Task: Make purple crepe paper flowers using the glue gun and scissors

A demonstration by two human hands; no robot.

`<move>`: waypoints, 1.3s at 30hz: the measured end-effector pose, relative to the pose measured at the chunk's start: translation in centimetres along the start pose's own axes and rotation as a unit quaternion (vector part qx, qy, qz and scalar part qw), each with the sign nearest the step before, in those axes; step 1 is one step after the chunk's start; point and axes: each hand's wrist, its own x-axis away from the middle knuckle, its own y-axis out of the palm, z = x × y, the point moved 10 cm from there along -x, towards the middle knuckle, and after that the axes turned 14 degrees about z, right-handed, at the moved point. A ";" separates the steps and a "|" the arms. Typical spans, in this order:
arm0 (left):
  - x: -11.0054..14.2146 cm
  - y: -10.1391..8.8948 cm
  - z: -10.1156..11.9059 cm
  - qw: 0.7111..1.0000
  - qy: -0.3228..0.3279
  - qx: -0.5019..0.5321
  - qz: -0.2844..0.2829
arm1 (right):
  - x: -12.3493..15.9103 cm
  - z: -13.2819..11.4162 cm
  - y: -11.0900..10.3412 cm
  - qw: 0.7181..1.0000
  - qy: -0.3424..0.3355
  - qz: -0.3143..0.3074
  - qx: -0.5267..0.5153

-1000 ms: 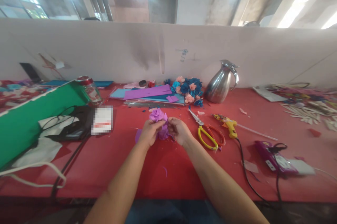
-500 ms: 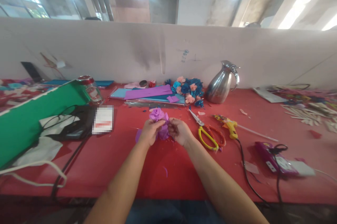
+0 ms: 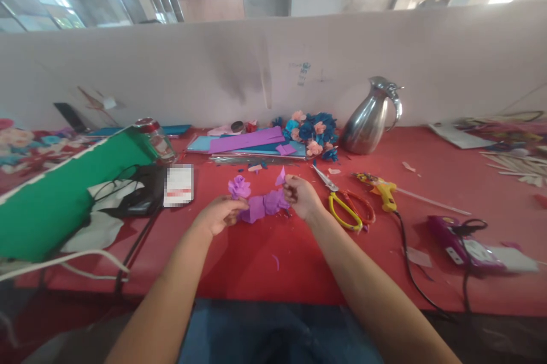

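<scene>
The right hand (image 3: 302,196) pinches a purple petal (image 3: 281,176) above the red table (image 3: 265,278). The left hand (image 3: 220,215) curls just below a purple flower (image 3: 239,186), its grip hidden. Purple pieces (image 3: 257,209) lie between the hands. Scissors (image 3: 334,187) and a glue gun (image 3: 387,196) lie to the right; a jug (image 3: 366,123) stands behind them.

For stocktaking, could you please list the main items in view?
Table: 1, red, centre
Partition: 1, whitish, behind
Panel: 1, green, left
Jar: 1, transparent, left
Sheets: several, purple/blue, back
Flower bunch: 1, blue/pink, back
Jug: 1, silver, right
Scissors: 1, yellow/red, right
Glue gun: 1, yellow, right
Power strip: 1, magenta, right
Sticks: several, pale, right
Flower: 1, purple, centre
Paper pieces: several, purple, centre
Left hand: 1, bare, centre
Right hand: 1, bare, centre
</scene>
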 end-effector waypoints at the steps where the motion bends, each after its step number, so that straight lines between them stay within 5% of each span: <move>1: -0.1 -0.1 -0.5 1.000 -0.013 -0.023 0.001 | 0.1 -0.1 0.1 1.000 -0.005 -0.004 0.004; 13: -0.5 -2.3 0.5 0.992 0.038 -0.108 0.055 | -0.1 -0.3 -0.1 1.000 -0.017 -0.002 0.010; 18: -0.2 -1.0 3.3 0.991 0.102 -0.031 0.079 | 0.1 -0.3 0.2 0.999 -0.026 0.001 0.028; 22: -1.0 1.5 3.1 0.991 0.091 0.034 0.089 | 0.4 -0.4 0.6 0.996 -0.051 -0.012 0.066; 26: -1.6 1.9 2.8 0.982 0.126 0.083 0.115 | 0.9 0.3 1.4 0.996 -0.029 -0.047 0.066; 34: 0.0 5.3 2.7 0.984 0.164 -0.004 -0.071 | 1.7 1.2 1.9 0.982 -0.069 -0.033 0.174; 39: -0.7 6.0 2.5 0.982 0.166 -0.006 -0.089 | 1.3 1.5 1.6 0.975 -0.069 -0.021 0.209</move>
